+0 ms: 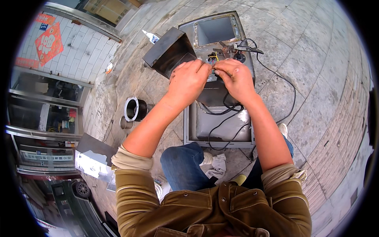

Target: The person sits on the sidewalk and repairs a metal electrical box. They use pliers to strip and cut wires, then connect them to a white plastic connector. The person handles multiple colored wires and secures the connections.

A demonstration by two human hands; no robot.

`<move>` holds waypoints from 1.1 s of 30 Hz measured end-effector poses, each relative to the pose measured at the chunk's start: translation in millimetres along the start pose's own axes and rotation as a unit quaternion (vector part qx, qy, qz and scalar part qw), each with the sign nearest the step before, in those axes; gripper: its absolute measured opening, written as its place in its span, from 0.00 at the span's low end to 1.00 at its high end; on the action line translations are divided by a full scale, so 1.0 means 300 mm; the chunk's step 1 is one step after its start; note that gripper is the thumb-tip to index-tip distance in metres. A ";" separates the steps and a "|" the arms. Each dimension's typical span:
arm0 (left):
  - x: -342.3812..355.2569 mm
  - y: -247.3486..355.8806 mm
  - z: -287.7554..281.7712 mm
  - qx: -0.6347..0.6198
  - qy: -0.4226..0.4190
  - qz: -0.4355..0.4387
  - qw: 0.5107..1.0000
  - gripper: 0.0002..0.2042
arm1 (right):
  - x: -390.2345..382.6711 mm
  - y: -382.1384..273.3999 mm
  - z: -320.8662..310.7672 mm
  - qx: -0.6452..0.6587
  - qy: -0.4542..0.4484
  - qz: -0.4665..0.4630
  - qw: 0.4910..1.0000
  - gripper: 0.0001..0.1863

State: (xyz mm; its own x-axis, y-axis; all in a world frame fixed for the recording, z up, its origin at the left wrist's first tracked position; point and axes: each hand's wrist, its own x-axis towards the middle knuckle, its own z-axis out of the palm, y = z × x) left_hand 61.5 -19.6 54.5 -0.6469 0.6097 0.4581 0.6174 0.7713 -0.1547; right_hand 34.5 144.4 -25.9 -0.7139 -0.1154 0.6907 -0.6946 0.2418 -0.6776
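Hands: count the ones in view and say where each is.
2. The left hand and right hand meet fingertip to fingertip over the grey metal housing, at its wires. No other hands show.

Thin wires [213, 59], yellow among them, pinched over the open grey metal appliance [221, 122].

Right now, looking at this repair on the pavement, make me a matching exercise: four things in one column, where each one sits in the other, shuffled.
Things:
1. fan wheel
2. white rag
3. black cable
4. dark metal hood

Places:
A. between the knees
B. on the pavement left of the left forearm
C. looping over the paving on the right
D. up left of the hands

Pairs: 1-B, 2-A, 3-C, 4-D
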 end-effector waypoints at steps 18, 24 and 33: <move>0.024 -0.042 -0.029 -0.062 -0.053 -0.019 0.997 0.07 | 0.000 0.002 -0.001 0.002 0.003 0.005 1.000 0.05; 0.062 -0.054 -0.032 -0.070 -0.100 0.040 0.992 0.06 | 0.001 0.000 -0.005 -0.006 -0.003 -0.002 1.000 0.05; 0.045 -0.094 -0.028 -0.409 -0.196 -0.290 0.842 0.05 | -0.005 -0.007 -0.002 -0.006 -0.008 0.005 1.000 0.05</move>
State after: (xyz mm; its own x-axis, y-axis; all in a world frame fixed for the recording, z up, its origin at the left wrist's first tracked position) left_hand 39.0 -34.7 72.5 -0.9449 0.3114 -0.1009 0.1446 0.6735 0.7249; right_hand 37.0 144.7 -25.2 -0.7216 -0.1286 0.6803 -0.6871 0.2542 -0.6807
